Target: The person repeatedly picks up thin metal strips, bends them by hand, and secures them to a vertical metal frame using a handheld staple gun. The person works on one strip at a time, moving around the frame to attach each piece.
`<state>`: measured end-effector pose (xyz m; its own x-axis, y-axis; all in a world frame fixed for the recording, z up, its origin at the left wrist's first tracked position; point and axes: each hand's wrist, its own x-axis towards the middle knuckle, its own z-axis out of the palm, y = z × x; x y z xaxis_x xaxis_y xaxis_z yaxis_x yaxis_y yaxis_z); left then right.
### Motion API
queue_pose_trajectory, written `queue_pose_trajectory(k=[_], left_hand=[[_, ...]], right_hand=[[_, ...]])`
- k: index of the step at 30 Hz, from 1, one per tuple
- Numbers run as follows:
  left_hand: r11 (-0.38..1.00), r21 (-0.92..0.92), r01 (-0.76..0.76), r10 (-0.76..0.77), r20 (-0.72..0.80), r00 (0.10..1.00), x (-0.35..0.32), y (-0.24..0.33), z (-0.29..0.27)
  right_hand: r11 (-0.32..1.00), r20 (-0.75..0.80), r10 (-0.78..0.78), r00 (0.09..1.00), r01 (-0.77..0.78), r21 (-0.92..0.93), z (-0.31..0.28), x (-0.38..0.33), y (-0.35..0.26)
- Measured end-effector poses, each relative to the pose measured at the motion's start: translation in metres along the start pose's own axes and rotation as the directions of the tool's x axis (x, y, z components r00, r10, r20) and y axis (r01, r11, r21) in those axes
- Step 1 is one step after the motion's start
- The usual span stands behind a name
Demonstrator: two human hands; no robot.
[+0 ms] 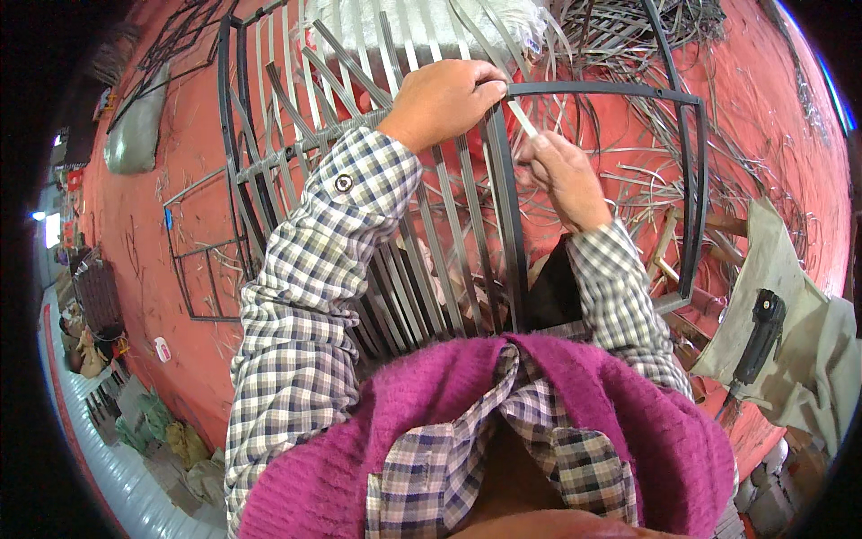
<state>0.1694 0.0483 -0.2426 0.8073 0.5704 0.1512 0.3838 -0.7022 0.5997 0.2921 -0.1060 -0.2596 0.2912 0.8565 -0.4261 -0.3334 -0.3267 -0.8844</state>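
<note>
A dark metal frame (597,89) stands before me, with grey flat strips (453,211) running lengthwise across its left part. My left hand (447,101) is closed over the crossbar, its thumb and fingertips at the joint with the long middle bar (503,198). Whether a strip is also under those fingers, I cannot tell. Just right of that joint, my right hand (564,178) pinches a pale flat strip (522,119), whose upper end reaches up toward the crossbar. The rest of that strip is hidden by my fingers.
Loose strips (628,40) lie in a tangled heap at the far right on the red floor (171,296). A white wrapped bundle (359,27) sits beyond the frame. At right, a black-handled tool (761,337) rests on a beige cloth (799,350). Another thin frame (208,319) lies left.
</note>
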Motion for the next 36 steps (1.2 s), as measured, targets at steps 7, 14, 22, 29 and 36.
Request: queue_pose_trajectory(k=[7, 14, 22, 29, 36], left_hand=[[0.998, -0.016, -0.066, 0.062, -0.199, 0.978, -0.011, 0.007, 0.009], [0.967, 0.233, -0.106, 0.176, -0.303, 0.937, -0.012, 0.012, 0.013], [0.983, 0.178, -0.05, 0.097, -0.264, 0.96, -0.01, 0.003, 0.007], [0.988, 0.156, 0.005, 0.037, -0.266, 0.963, -0.016, 0.0, 0.001], [0.998, 0.058, 0.021, -0.007, -0.225, 0.974, -0.015, -0.012, -0.002]], right_hand=[[0.788, 0.161, -0.471, 0.867, 0.496, -0.365, -0.01, 0.049, -0.068], [-0.067, 0.627, -0.274, 0.729, 0.636, -0.768, -0.008, 0.154, -0.073], [0.809, -0.043, -0.513, 0.857, 0.466, -0.357, 0.0, 0.029, -0.037], [0.812, -0.131, -0.415, 0.9, 0.432, 0.392, 0.03, 0.07, 0.027], [0.62, -0.03, -0.59, 0.807, 0.429, -0.657, 0.038, 0.071, 0.035]])
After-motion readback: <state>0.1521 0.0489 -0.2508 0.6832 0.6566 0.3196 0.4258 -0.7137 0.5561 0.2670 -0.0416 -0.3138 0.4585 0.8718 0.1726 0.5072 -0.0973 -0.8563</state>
